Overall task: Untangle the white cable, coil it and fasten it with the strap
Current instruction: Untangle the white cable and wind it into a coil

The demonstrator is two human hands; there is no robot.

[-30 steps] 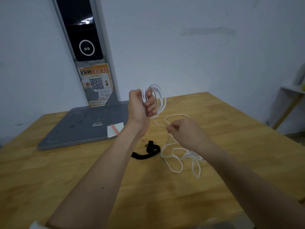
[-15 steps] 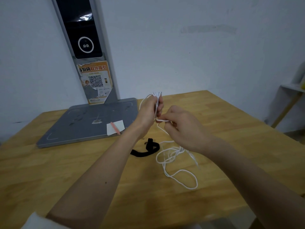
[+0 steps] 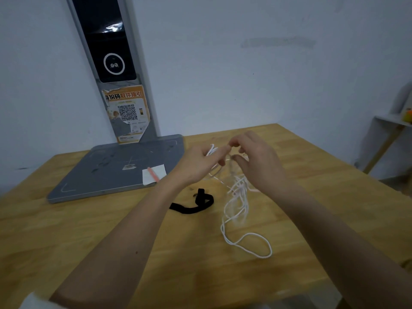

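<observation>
So the flat grey metal base plate sits at the back left of the wooden surface, with the black fabric strap in front of it. Thin white cable trails just right of the strap, under both raised hands.

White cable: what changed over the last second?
The left hand, which held a neat coil upright, has dropped and tilted toward the right hand; the two now meet over the white cable. The coil looks looser, though blur hides the grip. The slack loop on the table has stretched toward the near edge. The black strap stays untouched.
</observation>
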